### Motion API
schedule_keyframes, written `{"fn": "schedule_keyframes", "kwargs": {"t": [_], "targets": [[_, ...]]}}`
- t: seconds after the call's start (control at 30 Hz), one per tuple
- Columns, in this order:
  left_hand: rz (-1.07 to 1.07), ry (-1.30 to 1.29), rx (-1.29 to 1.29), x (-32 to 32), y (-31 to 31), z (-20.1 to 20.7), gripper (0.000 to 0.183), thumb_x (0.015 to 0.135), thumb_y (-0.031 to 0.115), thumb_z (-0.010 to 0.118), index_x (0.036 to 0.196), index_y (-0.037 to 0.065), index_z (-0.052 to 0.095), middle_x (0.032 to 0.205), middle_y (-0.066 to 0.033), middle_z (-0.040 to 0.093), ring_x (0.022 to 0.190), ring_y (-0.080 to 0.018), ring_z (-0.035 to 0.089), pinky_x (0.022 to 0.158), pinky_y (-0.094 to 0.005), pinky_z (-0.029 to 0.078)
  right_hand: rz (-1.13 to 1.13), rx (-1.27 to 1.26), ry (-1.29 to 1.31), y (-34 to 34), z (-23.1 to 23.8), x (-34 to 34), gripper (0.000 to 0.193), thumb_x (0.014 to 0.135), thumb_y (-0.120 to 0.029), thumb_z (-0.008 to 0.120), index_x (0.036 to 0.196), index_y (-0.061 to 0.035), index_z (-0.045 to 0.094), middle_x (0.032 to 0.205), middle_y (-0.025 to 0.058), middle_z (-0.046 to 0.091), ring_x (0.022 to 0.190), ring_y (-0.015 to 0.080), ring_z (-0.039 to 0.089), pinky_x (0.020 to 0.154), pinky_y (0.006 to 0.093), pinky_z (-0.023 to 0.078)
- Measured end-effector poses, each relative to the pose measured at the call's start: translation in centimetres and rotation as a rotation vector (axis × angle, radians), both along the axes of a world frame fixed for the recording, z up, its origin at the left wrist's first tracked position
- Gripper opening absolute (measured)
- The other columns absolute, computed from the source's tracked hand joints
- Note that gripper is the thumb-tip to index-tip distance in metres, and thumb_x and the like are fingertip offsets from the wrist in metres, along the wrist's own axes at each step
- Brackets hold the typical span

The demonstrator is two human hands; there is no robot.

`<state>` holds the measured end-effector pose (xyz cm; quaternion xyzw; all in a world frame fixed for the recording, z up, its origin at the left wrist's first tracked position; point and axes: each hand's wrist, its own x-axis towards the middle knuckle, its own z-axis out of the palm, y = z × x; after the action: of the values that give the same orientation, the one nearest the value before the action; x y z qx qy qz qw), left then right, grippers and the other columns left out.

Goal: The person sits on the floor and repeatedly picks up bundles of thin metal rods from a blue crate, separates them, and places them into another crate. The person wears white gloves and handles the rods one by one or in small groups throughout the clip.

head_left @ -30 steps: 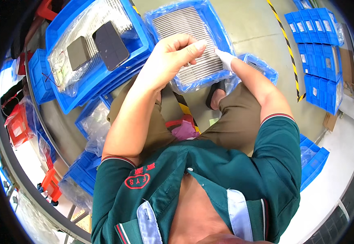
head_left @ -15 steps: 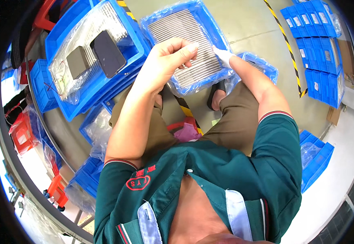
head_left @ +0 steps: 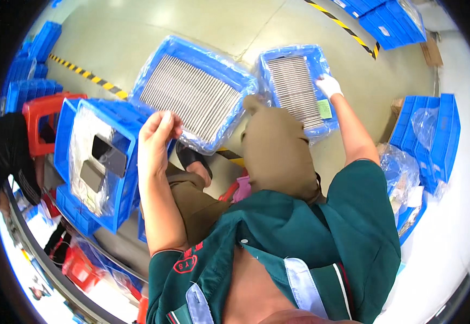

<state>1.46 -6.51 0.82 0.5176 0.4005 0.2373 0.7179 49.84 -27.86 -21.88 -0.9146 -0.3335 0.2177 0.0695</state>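
My bare left hand (head_left: 158, 132) is raised near the large blue bin's left side, its fingers curled in with the thumb against them. Whatever it may hold is hidden. Rows of thin silvery metal rods (head_left: 189, 97) fill that plastic-lined bin (head_left: 213, 54). My right hand (head_left: 328, 85), in a white glove, is at the right rim of a smaller blue bin (head_left: 313, 51). Its fingers look bent together, but what is in them cannot be made out. Similar thin rods (head_left: 293, 86) lie in this bin, with a green slip (head_left: 324, 109) at their lower right.
Left of me, stacked blue bins (head_left: 124, 200) hold a bag, a dark phone (head_left: 109, 154) and a grey block (head_left: 91, 175). A red stool (head_left: 43, 121) and another person's dark-clothed legs (head_left: 10, 154) are farther left. Blue bins (head_left: 437, 135) stand on the right.
The view has swung to the right. My right hand has gone from the large bin's edge to the smaller bin's right rim. My left hand has moved left, from over the rods.
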Motion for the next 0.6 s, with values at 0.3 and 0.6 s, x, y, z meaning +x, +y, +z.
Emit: {"fn": "schedule_keyframes", "kwargs": {"t": [0.3,0.6], "targets": [[-0.047,0.101,-0.059,2.0,-0.5,-3.1,0.023,0.093,0.026,0.055,0.091,0.004,0.060,0.083,-0.0038,0.061,0.069,-0.0119,0.055,0.065,-0.0245,0.044,-0.136,-0.284,0.012,-7.9,-4.1,-3.7,0.032,0.078,-0.020,0.051,0.105,-0.0090,0.064,0.109,0.0173,0.063,0.101,0.0328,0.060,0.088,0.0411,0.047],[0.000,0.196,-0.096,3.2,-0.6,-4.5,0.021,0.091,0.024,0.057,0.089,0.003,0.061,0.081,-0.0040,0.061,0.069,-0.0107,0.053,0.066,-0.0246,0.041,0.348,-0.176,-0.296,0.9,-10.0,-2.5,0.024,0.078,-0.010,0.052,0.101,-0.0072,0.057,0.103,0.0133,0.059,0.100,0.0286,0.057,0.082,0.0410,0.047]]}}
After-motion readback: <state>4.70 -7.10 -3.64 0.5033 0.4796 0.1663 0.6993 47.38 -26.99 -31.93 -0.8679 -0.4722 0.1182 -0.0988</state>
